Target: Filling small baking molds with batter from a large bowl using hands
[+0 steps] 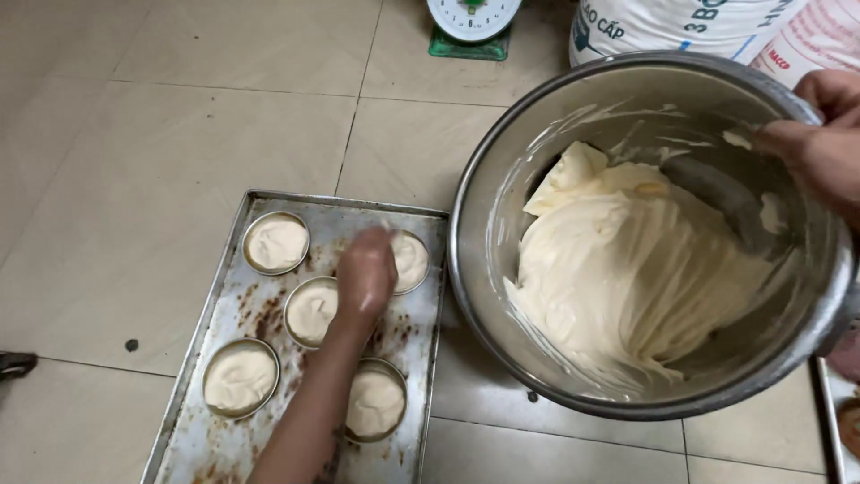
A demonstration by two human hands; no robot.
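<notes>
A worn metal baking tray [235, 260] lies on the tiled floor and carries several round tins filled with pale batter, such as the tin at the back left [276, 243] and the one in the middle [310, 310]. My left hand [365, 276] reaches down over the tray, knuckles up, between the middle tin and the back right tin [412, 260]; its fingers are hidden. My right hand [822, 143] grips the far rim of a large steel bowl [502, 161], held tilted beside the tray. Thick cream batter [627, 269] fills the bowl. A dark, batter-smeared spatula [721, 195] slants from that hand into it.
A green and white dial scale [473, 22] stands at the back. White and pink sacks [681, 27] sit behind the bowl. Another tray's edge [829, 412] shows at the lower right. A dark object [13, 363] lies at the left edge.
</notes>
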